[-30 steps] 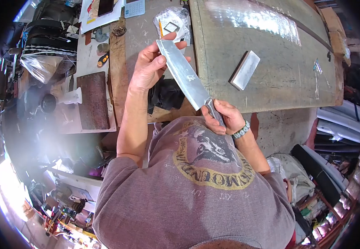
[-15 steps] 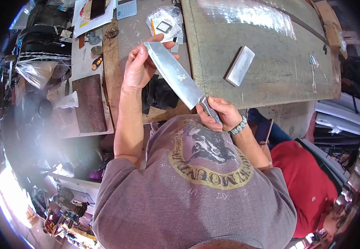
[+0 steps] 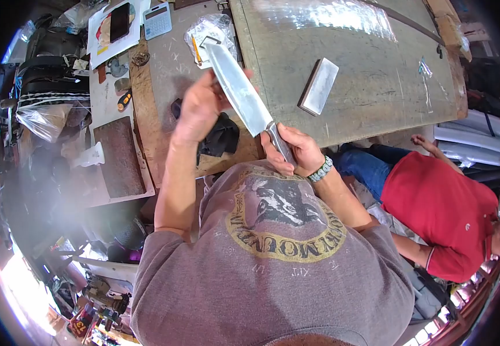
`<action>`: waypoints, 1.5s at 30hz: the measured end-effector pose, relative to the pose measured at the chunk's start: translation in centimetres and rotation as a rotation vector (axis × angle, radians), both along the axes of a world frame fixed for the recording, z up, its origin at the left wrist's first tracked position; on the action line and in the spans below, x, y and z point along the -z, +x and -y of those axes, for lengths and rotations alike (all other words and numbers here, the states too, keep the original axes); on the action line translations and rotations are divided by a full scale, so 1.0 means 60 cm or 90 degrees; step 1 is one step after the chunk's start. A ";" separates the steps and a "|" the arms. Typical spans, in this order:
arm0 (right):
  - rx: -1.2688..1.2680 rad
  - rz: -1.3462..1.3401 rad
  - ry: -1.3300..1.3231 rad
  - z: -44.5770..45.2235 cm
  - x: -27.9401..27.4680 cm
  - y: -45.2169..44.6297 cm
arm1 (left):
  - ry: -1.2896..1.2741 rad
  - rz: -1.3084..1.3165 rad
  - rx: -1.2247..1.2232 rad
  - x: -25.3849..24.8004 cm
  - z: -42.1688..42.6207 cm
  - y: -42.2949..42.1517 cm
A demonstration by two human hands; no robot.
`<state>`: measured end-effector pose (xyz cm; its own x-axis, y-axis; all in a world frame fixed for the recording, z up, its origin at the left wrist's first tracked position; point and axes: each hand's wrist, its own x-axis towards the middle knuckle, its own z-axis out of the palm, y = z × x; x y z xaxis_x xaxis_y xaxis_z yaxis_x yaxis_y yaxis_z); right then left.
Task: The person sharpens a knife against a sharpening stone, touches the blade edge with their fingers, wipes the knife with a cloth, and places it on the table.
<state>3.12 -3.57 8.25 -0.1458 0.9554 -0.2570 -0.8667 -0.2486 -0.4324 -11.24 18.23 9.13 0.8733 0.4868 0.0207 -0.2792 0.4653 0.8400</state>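
Observation:
A broad kitchen knife (image 3: 239, 91) is held up over the near edge of the workbench, its blade pointing up and to the left. My right hand (image 3: 296, 149) wraps round the dark handle, and a patterned bracelet sits on that wrist. My left hand (image 3: 199, 109) is beside and partly behind the blade, smeared by motion. Its fingers look stretched out, with fingertips showing past the blade's far side; I cannot tell whether they touch the metal. Dark cloth or leather (image 3: 221, 136) lies on the bench below the left hand. A sharpening stone (image 3: 319, 86) rests to the right.
At the back left are a phone (image 3: 119, 23), a calculator (image 3: 157, 21) and a plastic bag (image 3: 212, 34) with a pencil. A brown slab (image 3: 119, 157) and a yellow-black cutter (image 3: 124, 100) lie at the left. A person in a red shirt (image 3: 440, 205) is close on my right.
My left hand has shifted from the blade's tip down along the blade. The knife stays in my right hand. The person in red has moved, showing more torso and an outstretched hand.

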 end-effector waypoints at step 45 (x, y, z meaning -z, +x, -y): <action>-0.039 0.342 0.046 0.002 -0.035 -0.010 | -0.287 0.089 0.035 0.072 0.085 -0.006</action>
<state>2.52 -3.66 10.34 -0.0672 0.9673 -0.2446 -0.5040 -0.2445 -0.8284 -11.61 13.11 4.81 0.9020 0.4273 -0.0626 -0.3399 0.7920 0.5072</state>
